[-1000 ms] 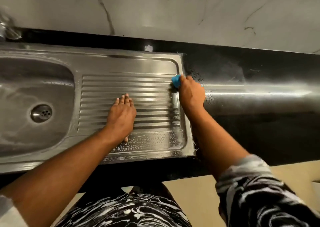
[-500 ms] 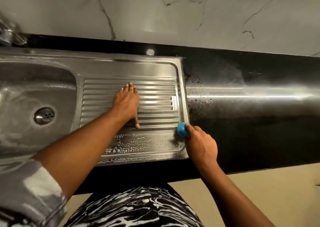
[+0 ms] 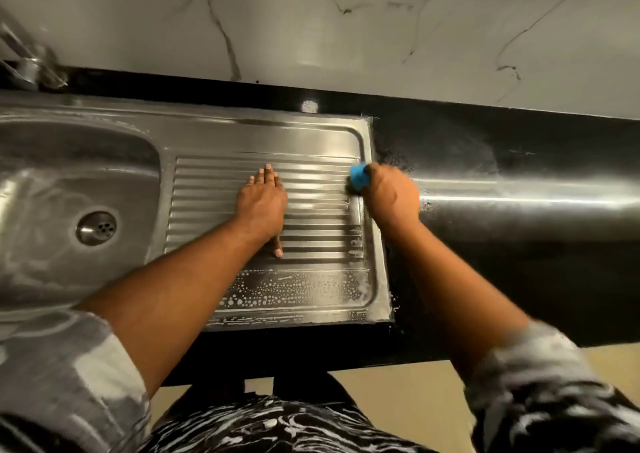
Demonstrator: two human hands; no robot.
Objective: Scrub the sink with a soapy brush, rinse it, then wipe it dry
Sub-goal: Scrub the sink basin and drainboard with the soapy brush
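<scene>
The steel sink (image 3: 311, 134) has a basin with a drain (image 3: 96, 227) at the left and a ribbed drainboard at the right. Soap suds cover the drainboard's near strip (image 3: 294, 290). My left hand (image 3: 261, 203) rests flat on the ribs, fingers straight. My right hand (image 3: 391, 191) grips a blue brush (image 3: 358, 175) and presses it on the drainboard's right edge, toward the far end. Most of the brush is hidden under my fingers.
A black counter (image 3: 519, 245) runs to the right of the sink, speckled with suds near the sink's edge. A tap (image 3: 31, 65) stands at the far left corner. A marble-look wall (image 3: 346, 30) rises behind. The counter's near edge lies below my arms.
My right hand has swept the brush along the drainboard's right edge, from the far end to the near end and back to the far end. My left hand stays flat on the ribs.
</scene>
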